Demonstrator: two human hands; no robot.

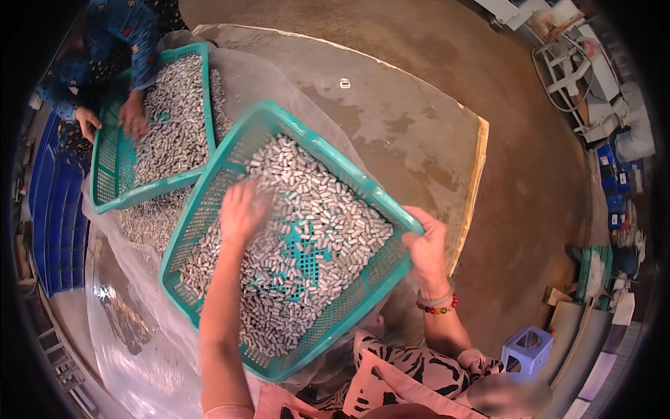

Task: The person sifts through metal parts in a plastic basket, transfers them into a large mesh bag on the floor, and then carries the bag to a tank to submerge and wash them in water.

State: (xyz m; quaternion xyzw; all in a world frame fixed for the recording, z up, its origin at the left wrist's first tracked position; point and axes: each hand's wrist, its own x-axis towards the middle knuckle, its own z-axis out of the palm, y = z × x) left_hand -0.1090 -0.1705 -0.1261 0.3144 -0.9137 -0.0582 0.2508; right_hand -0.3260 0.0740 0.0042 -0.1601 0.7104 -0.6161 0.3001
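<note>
A teal plastic basket (335, 161) with mesh sides lies tilted before me, holding a layer of small silvery cylindrical pieces (279, 321). Bare patches of its teal grid floor show through near the middle. My right hand (427, 241) is closed round the basket's right corner, thumb on the rim. Inside, my left hand (242, 209) is over the pieces at the left-hand part of the basket; its fingers are smeared by motion, so whether it grips any pieces cannot be made out.
Upper left, a co-worker in a blue patterned sleeve (122, 35) has both hands at a second teal basket (208, 105) of similar pieces. More pieces lie on clear plastic sheeting (139, 363) below. A blue crate (59, 209) stands left, a purple stool (527, 348) lower right.
</note>
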